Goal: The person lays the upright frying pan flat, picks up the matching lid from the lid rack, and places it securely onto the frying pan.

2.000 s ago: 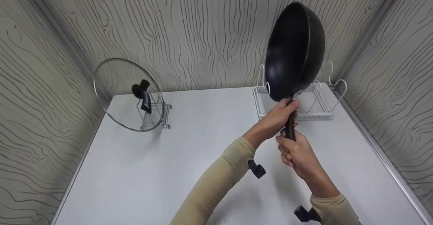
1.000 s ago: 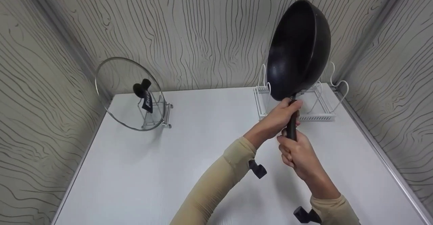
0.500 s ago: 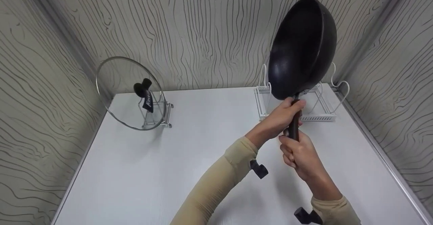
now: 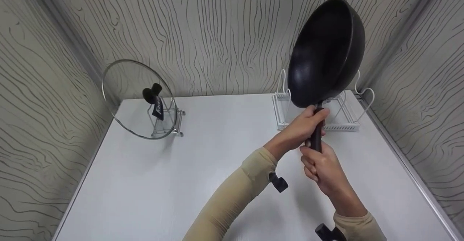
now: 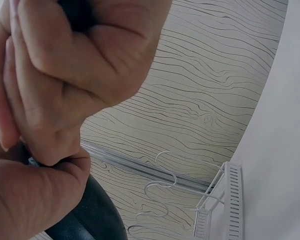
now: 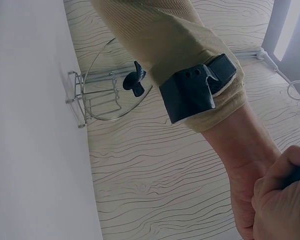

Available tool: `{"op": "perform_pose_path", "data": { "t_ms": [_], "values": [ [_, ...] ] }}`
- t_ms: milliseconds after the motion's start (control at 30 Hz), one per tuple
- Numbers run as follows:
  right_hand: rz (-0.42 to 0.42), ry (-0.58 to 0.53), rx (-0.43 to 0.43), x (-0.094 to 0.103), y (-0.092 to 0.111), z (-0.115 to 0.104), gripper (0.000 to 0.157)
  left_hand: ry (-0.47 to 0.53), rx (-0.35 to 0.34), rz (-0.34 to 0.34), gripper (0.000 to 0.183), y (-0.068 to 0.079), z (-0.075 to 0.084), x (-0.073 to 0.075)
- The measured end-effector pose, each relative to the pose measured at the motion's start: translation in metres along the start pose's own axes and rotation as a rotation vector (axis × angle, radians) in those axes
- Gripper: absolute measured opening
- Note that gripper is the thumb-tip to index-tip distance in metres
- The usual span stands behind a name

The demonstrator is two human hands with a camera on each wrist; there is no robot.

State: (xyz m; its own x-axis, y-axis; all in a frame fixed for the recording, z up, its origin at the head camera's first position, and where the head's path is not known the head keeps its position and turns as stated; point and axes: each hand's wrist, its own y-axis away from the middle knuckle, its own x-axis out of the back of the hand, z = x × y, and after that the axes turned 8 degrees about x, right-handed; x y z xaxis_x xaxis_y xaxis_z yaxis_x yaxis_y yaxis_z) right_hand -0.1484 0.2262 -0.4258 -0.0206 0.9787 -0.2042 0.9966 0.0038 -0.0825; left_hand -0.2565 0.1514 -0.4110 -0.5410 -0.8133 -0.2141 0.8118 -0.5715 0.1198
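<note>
Both hands hold a deep black wok (image 4: 322,52) by its dark handle (image 4: 316,139), the pan raised and turned on its side with its hollow facing left. Nearest the pan, the left hand (image 4: 299,127) grips the upper handle, thumb laid along it. Lower down, the right hand (image 4: 324,165) wraps the handle's end. In the left wrist view the two hands sit close together, with part of the black wok (image 5: 92,212) below them. Behind the pan in the head view stands a white wire rack (image 4: 340,127), partly hidden by it.
At the back left, a glass lid (image 4: 123,125) with a black knob leans upright in a chrome wire stand (image 4: 177,121). Patterned walls (image 4: 217,34) enclose the white table (image 4: 163,190) at the back and both sides.
The wok has shifted slightly to the right in the head view and tilted a little more that way, both hands going with it. The grips stay the same; lid and racks have not moved.
</note>
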Motion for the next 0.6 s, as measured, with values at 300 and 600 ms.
{"op": "perform_pose_path", "data": {
  "t_ms": [300,600],
  "values": [
    [0.004,-0.002,-0.006,0.003,0.0,-0.003,0.015,0.098,-0.003,-0.069,0.017,-0.006,-0.003,0.0],
    [-0.015,-0.001,-0.009,0.006,0.0,-0.003,0.014,0.34,-0.004,-0.161,0.008,-0.013,-0.008,-0.002]
  ]
}}
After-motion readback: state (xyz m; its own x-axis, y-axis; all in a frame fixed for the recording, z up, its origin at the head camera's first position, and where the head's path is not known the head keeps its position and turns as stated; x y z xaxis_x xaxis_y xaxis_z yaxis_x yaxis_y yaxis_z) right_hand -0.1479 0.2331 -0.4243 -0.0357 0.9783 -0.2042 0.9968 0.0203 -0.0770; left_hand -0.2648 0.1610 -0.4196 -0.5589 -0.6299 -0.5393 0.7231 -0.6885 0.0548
